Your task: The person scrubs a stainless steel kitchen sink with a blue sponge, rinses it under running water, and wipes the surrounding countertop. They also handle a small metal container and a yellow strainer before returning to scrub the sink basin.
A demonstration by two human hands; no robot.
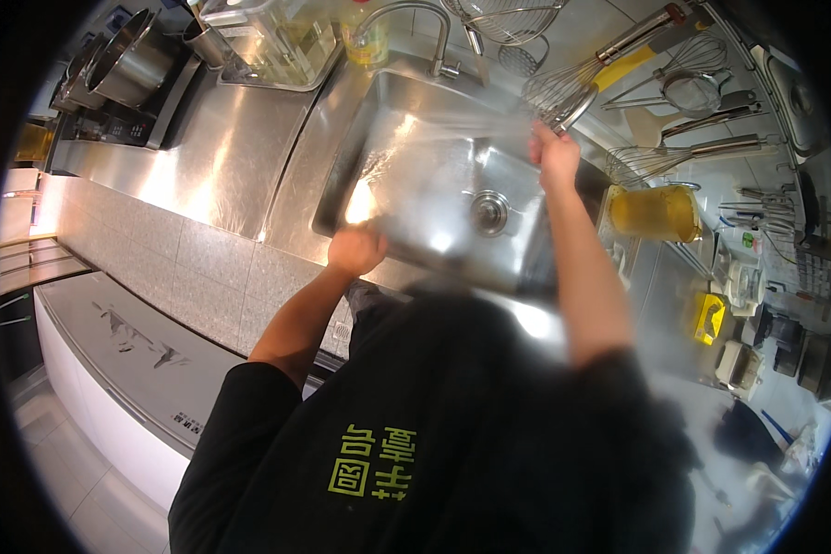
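A stainless steel sink (422,173) lies before me, its bottom wet and shiny, with a round drain (489,212) towards the right. My right hand (556,154) is raised over the sink's right side, closed around a shiny metal spray nozzle (579,109). A blurred spray of water runs leftward from it across the basin. At the front left corner, my left hand (357,251) rests by the sink's rim with curled fingers. Its fingertips are hidden, so I cannot tell whether it holds anything.
A curved faucet (445,43) stands behind the sink. Whisks (571,76) and strainers (692,90) hang on the right wall. A yellow tub (654,212) stands right of the sink. Clear plastic containers (277,41) and steel pots (128,66) are back left; a white chest-type appliance (131,346) stands lower left.
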